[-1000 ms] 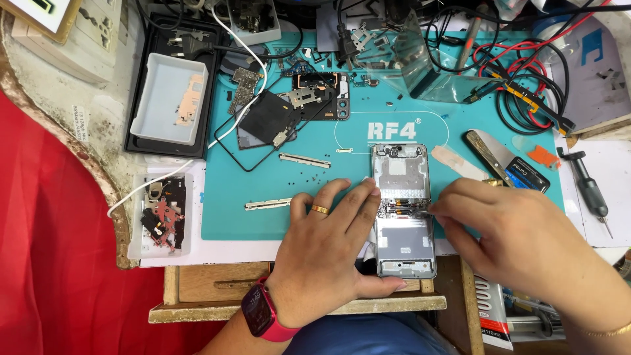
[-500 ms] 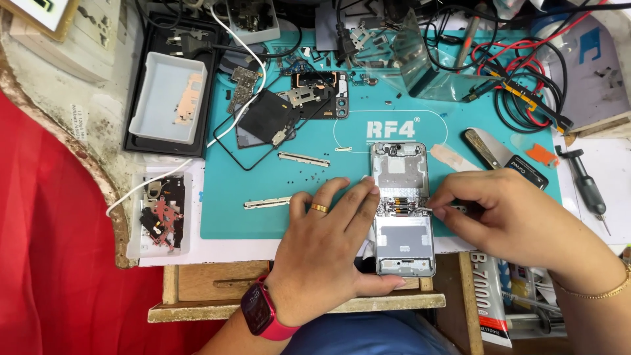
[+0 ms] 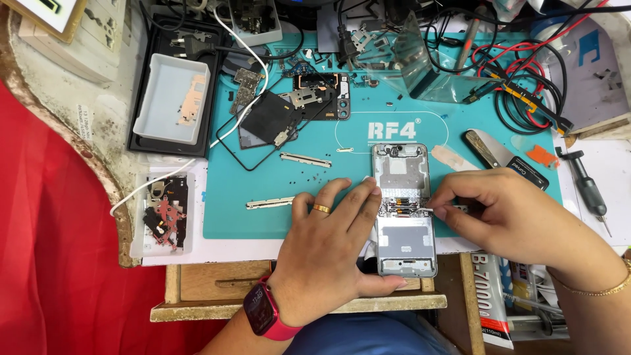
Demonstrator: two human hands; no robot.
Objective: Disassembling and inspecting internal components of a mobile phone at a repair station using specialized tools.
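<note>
Opened phone [image 3: 402, 217] lies on the teal mat [image 3: 263, 217] at the table edge. Our left hand [image 3: 332, 253] clamps its side; right hand [image 3: 509, 217] pinches a fine tool inside. We judge it light, stiff, fragile; hold by frame edges.

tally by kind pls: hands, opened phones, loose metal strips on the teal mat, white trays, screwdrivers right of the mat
Hands: 2 – left hand, right hand
Opened phone: 1
Loose metal strips on the teal mat: 2 – upper strip, lower strip
White tray: 1
Screwdriver: 1
Total: 7
</note>
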